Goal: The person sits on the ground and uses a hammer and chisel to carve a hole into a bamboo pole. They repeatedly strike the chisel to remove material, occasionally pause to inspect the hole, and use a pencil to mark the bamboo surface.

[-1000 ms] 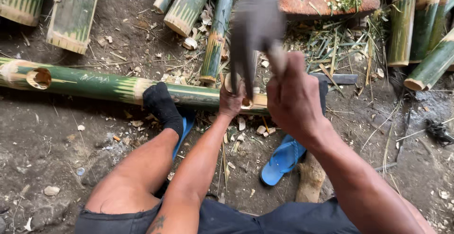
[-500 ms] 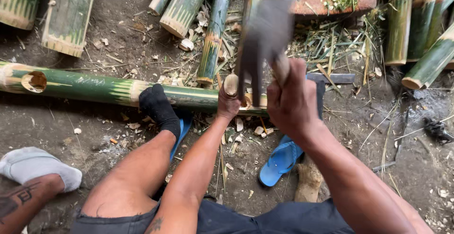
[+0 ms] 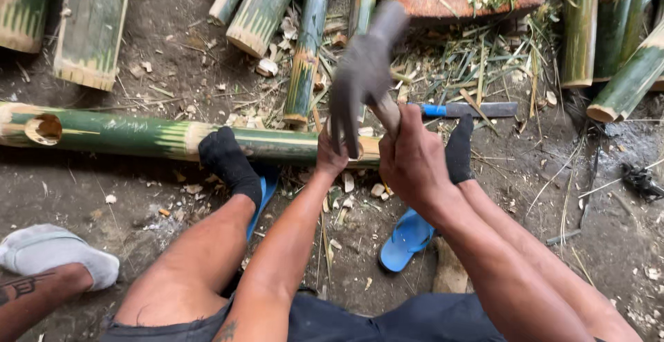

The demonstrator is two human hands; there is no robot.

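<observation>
The right hand (image 3: 413, 159) is closed around a wooden handle, and the tool it carries, a dark chopper (image 3: 361, 72) with a broad blade (blurred, so its edge cannot be read), is raised above the work. The blade hangs up and slightly left of the fist, its flat face tilted toward the camera. Directly below it lies the pole (image 3: 138, 136), a long green bamboo stem whose long axis runs left to right across the ground, its hollow cut end pointing left. The left hand (image 3: 330, 155) grips the pole from the near side, just left of where the blade hangs, so it is the nearer hand to the stem; the right is clear above it. A foot in a black sock (image 3: 226, 159) presses on the pole further left. Chips (image 3: 377, 190) lie under the hands, a blue sandal (image 3: 408, 239) near them, a saw (image 3: 467, 109) behind. Another person's shoe (image 3: 52, 253) shows far left.
</observation>
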